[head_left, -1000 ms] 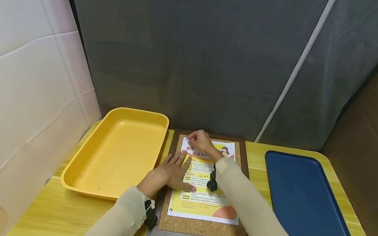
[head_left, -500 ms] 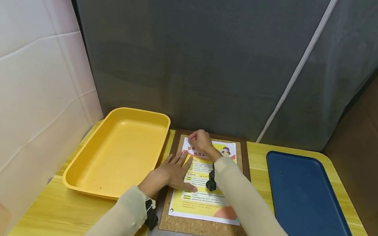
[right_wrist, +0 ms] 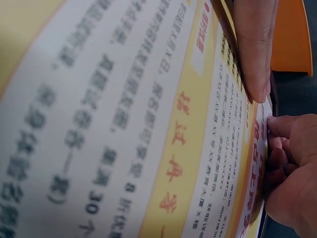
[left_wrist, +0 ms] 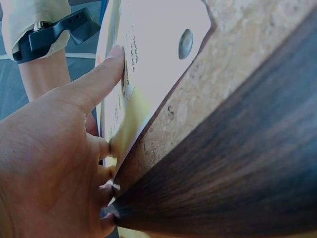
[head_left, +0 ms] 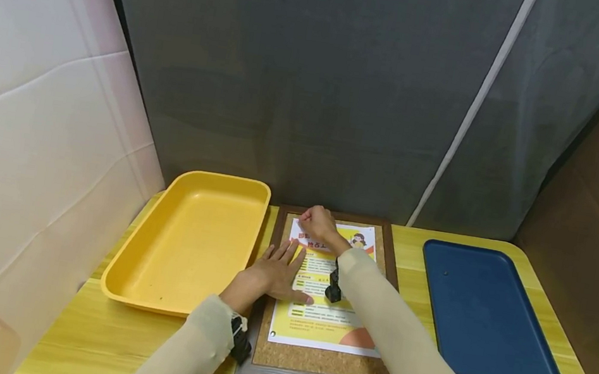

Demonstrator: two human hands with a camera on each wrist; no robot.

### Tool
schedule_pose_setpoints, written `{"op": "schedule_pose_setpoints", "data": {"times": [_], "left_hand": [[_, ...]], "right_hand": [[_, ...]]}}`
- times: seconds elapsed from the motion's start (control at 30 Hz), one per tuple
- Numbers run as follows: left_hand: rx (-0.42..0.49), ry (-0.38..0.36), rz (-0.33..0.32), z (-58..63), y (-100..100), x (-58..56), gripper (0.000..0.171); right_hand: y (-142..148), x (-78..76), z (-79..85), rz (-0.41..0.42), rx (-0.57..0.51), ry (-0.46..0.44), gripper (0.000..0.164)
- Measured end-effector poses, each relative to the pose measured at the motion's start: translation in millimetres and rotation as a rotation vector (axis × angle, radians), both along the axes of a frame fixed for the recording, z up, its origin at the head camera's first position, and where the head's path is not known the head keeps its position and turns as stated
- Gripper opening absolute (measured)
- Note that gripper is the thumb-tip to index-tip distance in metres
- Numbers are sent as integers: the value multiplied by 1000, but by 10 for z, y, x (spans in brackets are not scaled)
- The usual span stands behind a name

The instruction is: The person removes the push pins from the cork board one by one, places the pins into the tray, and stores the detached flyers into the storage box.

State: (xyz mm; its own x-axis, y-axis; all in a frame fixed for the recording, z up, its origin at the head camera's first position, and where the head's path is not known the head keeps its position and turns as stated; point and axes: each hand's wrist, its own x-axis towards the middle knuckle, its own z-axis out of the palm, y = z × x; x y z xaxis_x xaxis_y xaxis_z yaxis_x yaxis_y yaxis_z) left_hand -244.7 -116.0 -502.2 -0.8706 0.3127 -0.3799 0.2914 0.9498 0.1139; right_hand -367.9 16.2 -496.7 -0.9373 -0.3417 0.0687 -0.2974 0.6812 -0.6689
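A printed yellow-and-white poster (head_left: 314,329) lies on a cork board (head_left: 321,361) with a dark wooden frame. My left hand (head_left: 272,276) rests on the poster's left part, fingers spread and thumb stretched across the print. At the top left corner of the sheet is my right hand (head_left: 318,223), its fingers curled. In the right wrist view, one digit of my right hand (right_wrist: 292,163) reaches down to the paper's edge; what lies under it is hidden. A silver thumbtack (left_wrist: 185,43) sits in the near left corner of the poster.
To the left of the board stands a deep yellow tray (head_left: 114,295). A shallow blue tray (head_left: 494,316) lies on the right, with a tiny speck in its far left part. Both share the wooden table (head_left: 99,344) with the board. A grey curtain (head_left: 291,83) hangs behind.
The right hand's fingers look drawn in more tightly at the poster's top left corner than a second ago. The left hand stays put; the view has shifted very slightly.
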Motion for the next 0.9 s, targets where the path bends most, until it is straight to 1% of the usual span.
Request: {"op": "schedule_pose_setpoints", "data": {"times": [0.17,0.4,0.73,0.8,0.9], "left_hand": [[-11,-16,-3,21,1,2,123],[7,-11,2,82,4,31,121],[1,-1,-6,26,-16,13,121],[-1,-1,-8,35,-15,18,121],[2,-1,-8,80,-1,45,120]], "right_hand": [[-1,-3,-7,12,11,-1,16],[-9,-11,1,20,25,-6,17],[-23,-23,-27,18,22,-41,15],[-23,-22,-21,16,16,-43,15],[-14,-17,-3,15,6,-46,15]]}}
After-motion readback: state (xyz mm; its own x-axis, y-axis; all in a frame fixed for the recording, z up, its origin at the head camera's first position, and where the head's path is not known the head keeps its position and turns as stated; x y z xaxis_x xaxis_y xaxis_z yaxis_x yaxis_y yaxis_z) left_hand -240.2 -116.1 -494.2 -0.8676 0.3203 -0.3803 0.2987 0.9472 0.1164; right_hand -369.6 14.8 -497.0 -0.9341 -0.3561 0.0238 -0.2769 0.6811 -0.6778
